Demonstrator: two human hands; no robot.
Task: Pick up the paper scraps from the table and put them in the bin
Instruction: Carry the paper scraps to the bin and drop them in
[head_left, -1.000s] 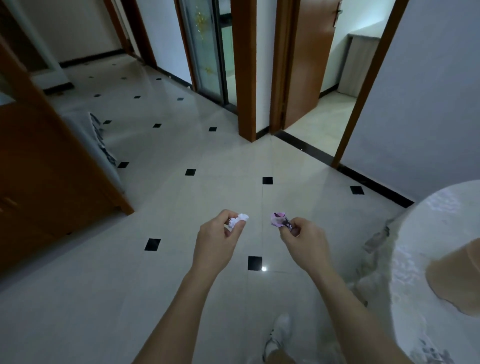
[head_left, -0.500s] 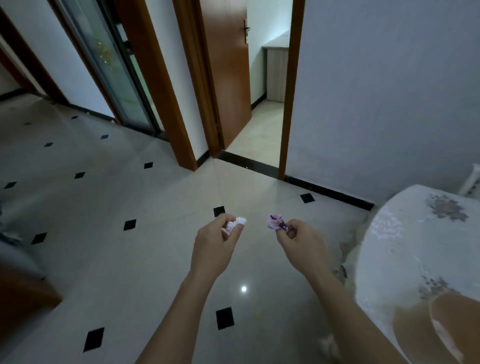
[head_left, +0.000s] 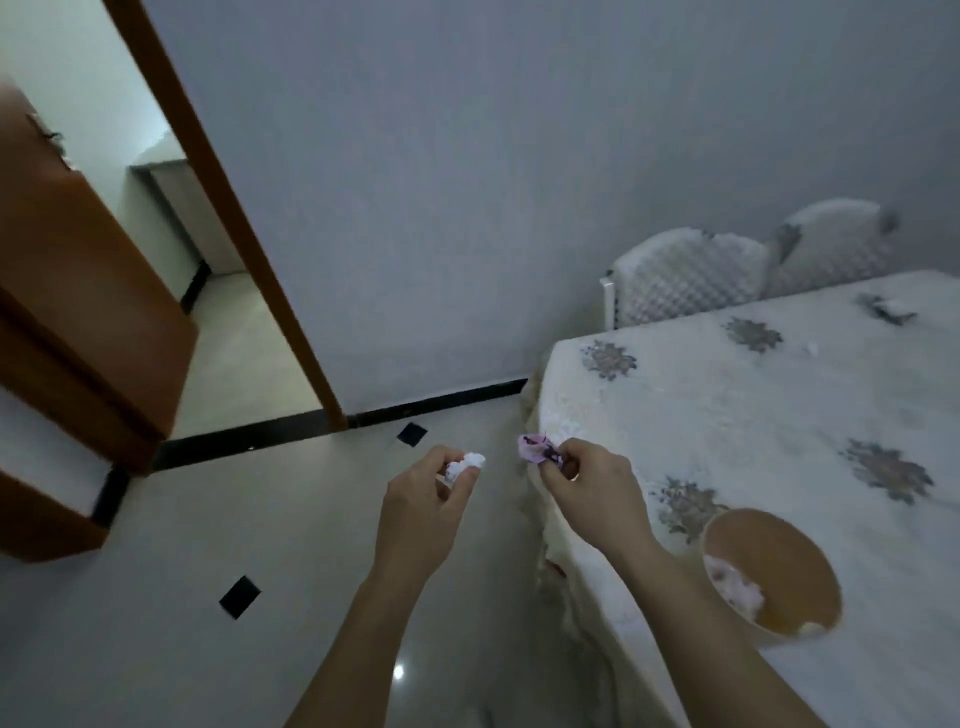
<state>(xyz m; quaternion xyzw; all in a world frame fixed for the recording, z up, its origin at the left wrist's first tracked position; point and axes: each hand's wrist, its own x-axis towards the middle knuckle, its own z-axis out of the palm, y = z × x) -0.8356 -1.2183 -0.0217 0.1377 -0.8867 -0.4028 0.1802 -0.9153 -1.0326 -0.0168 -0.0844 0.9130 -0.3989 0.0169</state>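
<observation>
Crumpled white paper scrap (head_left: 464, 466) sits pinched between thumb and fingertips of the left hand (head_left: 423, 512), which is curled nearly closed around it; the right hand (head_left: 589, 486) is likewise closed in a fingertip pinch on a pale purple scrap (head_left: 537, 449) with dark print, held just ahead of its knuckles. Both wads are light and springy, and only partly enclosed, so a loosened pinch could let either one drop to the glossy tiled floor (head_left: 208, 519) below the hands. The bin (head_left: 769, 569), a smooth tan round container, stands on the table (head_left: 727, 415) to the right of the right hand and nearer the person, with what looks like more crumpled paper inside, though the blur makes that uncertain. A release made too early or from the side could bounce a scrap off the rim onto the embossed, flower-patterned cloth. Farther beyond the right hand, small pale bits (head_left: 811, 348) appear to lie on the table, possibly scraps left to collect.
</observation>
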